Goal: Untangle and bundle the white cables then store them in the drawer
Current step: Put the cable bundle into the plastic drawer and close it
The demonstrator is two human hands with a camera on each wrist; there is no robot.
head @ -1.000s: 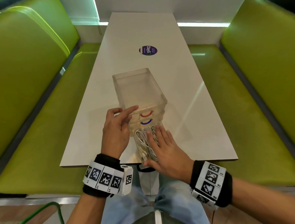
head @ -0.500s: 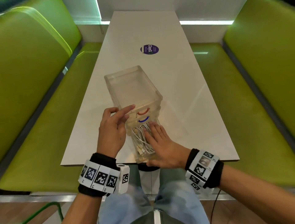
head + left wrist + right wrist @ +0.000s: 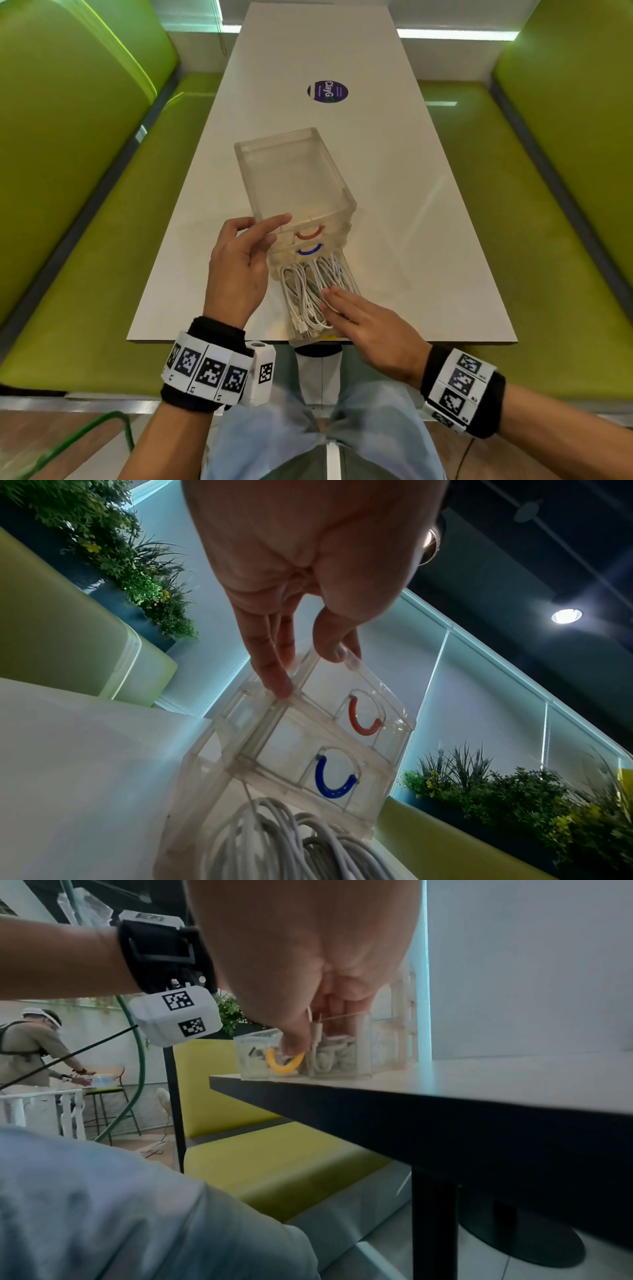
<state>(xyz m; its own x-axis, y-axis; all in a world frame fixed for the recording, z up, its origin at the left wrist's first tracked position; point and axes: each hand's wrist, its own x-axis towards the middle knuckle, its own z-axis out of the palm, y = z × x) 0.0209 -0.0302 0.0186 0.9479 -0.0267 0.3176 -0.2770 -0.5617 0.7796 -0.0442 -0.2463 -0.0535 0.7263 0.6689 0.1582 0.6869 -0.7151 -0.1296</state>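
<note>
A clear drawer unit (image 3: 294,178) with a red handle (image 3: 309,234) and a blue handle (image 3: 309,251) stands on the white table (image 3: 428,240). Its bottom drawer (image 3: 352,274) is pulled out toward me and holds coiled white cables (image 3: 301,294). My left hand (image 3: 274,229) rests its straight fingers on the unit's front left corner, thumb on the top front edge (image 3: 334,653). My right hand (image 3: 335,301) lies flat on the cables near the drawer's front. From the right wrist, the right hand's fingers (image 3: 308,1031) reach down among the cables (image 3: 329,1053), behind the drawer's yellow handle (image 3: 284,1064).
The drawer's front juts slightly past the table's near edge (image 3: 205,341). A purple round sticker (image 3: 327,91) sits farther up the table. Green bench seats (image 3: 85,274) flank both sides. My lap is below the edge. Another person (image 3: 31,1047) works in the background.
My right hand has slid back over the cables from near the blue handle toward the drawer's front. My left hand stays on the unit's corner.
</note>
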